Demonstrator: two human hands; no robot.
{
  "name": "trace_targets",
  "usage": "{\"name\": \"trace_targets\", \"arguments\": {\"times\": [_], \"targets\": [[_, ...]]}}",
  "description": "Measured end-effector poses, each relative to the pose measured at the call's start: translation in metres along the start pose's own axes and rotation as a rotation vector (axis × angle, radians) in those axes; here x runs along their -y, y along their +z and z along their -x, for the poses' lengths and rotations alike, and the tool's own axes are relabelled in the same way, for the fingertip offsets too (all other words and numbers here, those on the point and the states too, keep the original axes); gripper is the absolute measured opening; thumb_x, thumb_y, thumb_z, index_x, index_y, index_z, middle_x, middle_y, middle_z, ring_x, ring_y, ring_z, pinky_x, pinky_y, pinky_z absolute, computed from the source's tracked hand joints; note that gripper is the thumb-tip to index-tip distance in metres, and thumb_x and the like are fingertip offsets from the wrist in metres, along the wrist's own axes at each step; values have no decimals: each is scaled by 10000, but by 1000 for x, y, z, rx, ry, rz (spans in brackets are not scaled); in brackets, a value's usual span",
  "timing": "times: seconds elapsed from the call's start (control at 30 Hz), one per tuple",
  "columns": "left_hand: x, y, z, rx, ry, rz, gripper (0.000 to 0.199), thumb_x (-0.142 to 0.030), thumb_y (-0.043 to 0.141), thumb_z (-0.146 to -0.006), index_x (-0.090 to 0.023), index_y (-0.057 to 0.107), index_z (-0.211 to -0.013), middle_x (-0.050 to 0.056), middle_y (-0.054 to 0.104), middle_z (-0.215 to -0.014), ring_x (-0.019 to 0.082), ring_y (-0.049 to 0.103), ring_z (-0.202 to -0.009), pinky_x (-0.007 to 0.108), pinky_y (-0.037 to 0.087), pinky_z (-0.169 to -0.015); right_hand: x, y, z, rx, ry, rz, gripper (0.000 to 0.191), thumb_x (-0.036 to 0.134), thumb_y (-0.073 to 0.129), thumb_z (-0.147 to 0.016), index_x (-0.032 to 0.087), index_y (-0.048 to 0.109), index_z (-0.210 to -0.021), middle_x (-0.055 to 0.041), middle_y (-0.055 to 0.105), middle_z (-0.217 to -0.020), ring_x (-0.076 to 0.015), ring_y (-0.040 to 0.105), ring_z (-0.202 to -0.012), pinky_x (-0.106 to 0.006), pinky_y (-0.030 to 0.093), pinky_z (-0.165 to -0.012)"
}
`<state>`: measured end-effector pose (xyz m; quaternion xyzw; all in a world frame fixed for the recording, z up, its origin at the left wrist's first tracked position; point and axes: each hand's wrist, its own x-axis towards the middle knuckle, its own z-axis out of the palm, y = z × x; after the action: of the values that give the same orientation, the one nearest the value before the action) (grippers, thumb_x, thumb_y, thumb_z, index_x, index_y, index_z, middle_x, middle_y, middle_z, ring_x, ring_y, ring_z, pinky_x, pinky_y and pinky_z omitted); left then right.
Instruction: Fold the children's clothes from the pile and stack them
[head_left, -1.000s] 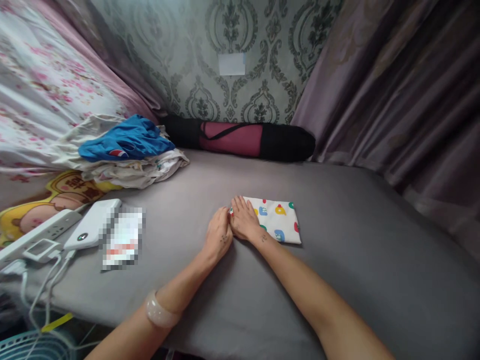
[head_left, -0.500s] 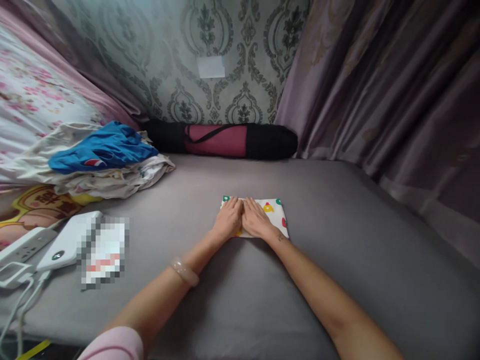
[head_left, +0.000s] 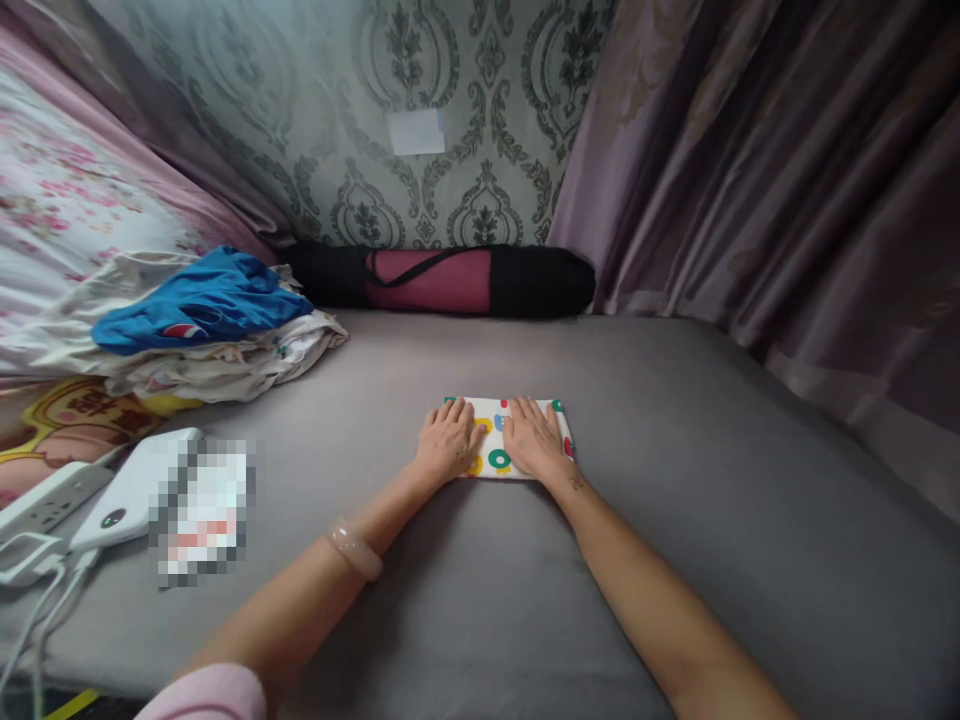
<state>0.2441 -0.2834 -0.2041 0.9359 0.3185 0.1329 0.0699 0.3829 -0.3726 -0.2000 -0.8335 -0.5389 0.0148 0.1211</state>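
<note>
A folded white cloth [head_left: 496, 436] with colourful printed shapes lies flat on the grey sheet [head_left: 480, 570]. My left hand [head_left: 448, 440] rests palm down over its left part, fingers stretched out and pointing away from me. Over the right part lies my right hand [head_left: 532, 435], also flat with fingers extended. Between the two hands a strip of the print shows, with a green ring and yellow and blue shapes. Both palms hide the cloth beneath them.
Left of me lie a heap of clothes with a blue garment [head_left: 202, 305] on top, a power strip [head_left: 56, 497], a white power bank [head_left: 139, 487] with cables, and a blurred-out packet [head_left: 204, 515]. A black and maroon roll bag [head_left: 435, 280] lies along the wall. Curtains [head_left: 690, 170] hang at right.
My hands, side by side at the cloth's left and middle before, have slid apart: the left one slightly leftward, the right one to the right. More of the printed middle shows now.
</note>
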Motion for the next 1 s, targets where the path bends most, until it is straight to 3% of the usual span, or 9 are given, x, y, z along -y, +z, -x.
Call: {"name": "trace_targets", "arguments": {"times": [0.1,0.2,0.4,0.57,0.67,0.8,1.0], "targets": [[0,-20,-11,89,22,-60,295,-309,351,-964,-167,589,-1062,145,613,-1172,283,550,-1119,462,350,-968,-12,-8,-4,-31,17,37,439,201,282,-945,106,546,-1282,-165,557,-1320,-286,434,-1264,-487,139,-1110],[4,-31,-25,175,11,-90,263,-240,358,-950,-164,604,-999,131,633,-1081,268,582,-1029,441,359,-906,-26,-16,-9,-27,46,81,409,126,304,-912,136,618,-1173,-154,617,-1186,-267,526,-1120,-460,178,-1089],[17,-31,-54,271,11,-35,317,-193,424,-896,-213,535,-1193,112,543,-1305,267,511,-1172,407,349,-925,-45,-29,-15,5,119,80,353,182,404,-865,156,664,-1102,-149,621,-1107,-285,530,-1079,-394,354,-932],[26,-42,-76,490,57,63,379,-375,512,-851,-206,560,-1187,99,594,-1254,260,542,-1138,405,336,-979,-50,-42,-19,100,163,7,319,279,466,-829,160,689,-1024,-155,627,-1123,-289,540,-1077,-359,395,-871],[31,-47,-89,622,39,145,466,-475,614,-742,-200,605,-1119,82,653,-1154,239,598,-1022,313,416,-879,-53,-49,-20,162,187,-100,331,323,486,-814,178,666,-1051,-131,661,-1092,-262,594,-991,-323,426,-786],[36,-45,-106,744,-12,221,555,-458,708,-612,-177,617,-1082,74,676,-1085,216,617,-931,229,454,-700,-59,-53,-22,196,215,-229,381,343,554,-749,222,644,-1099,-77,697,-1049,-234,638,-896,-290,437,-713],[37,-52,-113,757,36,339,334,-357,689,-606,-175,657,-884,11,687,-846,162,602,-770,207,423,-602,-69,-52,-24,270,147,-360,342,322,604,-725,223,711,-1034,-47,724,-945,-199,657,-847,-234,433,-670]]}}
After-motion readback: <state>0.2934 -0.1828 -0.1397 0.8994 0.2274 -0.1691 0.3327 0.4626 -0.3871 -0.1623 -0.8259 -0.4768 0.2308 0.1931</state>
